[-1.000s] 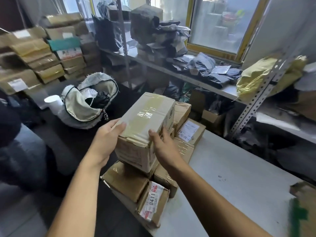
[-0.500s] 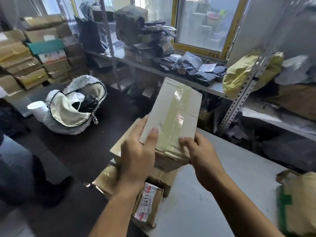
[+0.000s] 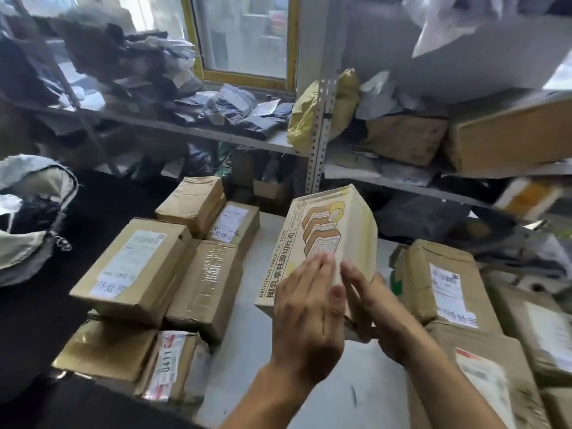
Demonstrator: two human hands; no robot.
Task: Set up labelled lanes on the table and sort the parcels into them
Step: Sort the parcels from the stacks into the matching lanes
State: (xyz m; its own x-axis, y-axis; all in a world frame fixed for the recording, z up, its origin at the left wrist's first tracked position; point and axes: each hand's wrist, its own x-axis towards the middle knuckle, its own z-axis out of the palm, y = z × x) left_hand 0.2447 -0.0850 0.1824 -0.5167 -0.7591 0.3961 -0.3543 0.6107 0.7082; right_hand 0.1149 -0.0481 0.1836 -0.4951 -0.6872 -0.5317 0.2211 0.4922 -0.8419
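Note:
I hold a pale cardboard toast box (image 3: 328, 230) with a printed bread drawing, tilted above the middle of the white table (image 3: 247, 351). My left hand (image 3: 309, 317) lies flat against its near face. My right hand (image 3: 380, 311) grips its lower right side from beneath. To the left stands a stack of brown parcels (image 3: 136, 267), one with a handwritten label, and a small one marked 0411 (image 3: 168, 365) at the front. More brown parcels with shipping labels (image 3: 442, 280) lie at the right.
A metal shelf rack (image 3: 318, 144) behind the table carries grey mailer bags, a yellow bag (image 3: 306, 119) and boxes. A light backpack (image 3: 34, 212) lies on the dark floor at the left. A yellow-framed window (image 3: 247, 35) is behind.
I have turned the box so its printed face shows and carried it right, over the table's middle. My view has swung right, bringing the right-hand parcels into view.

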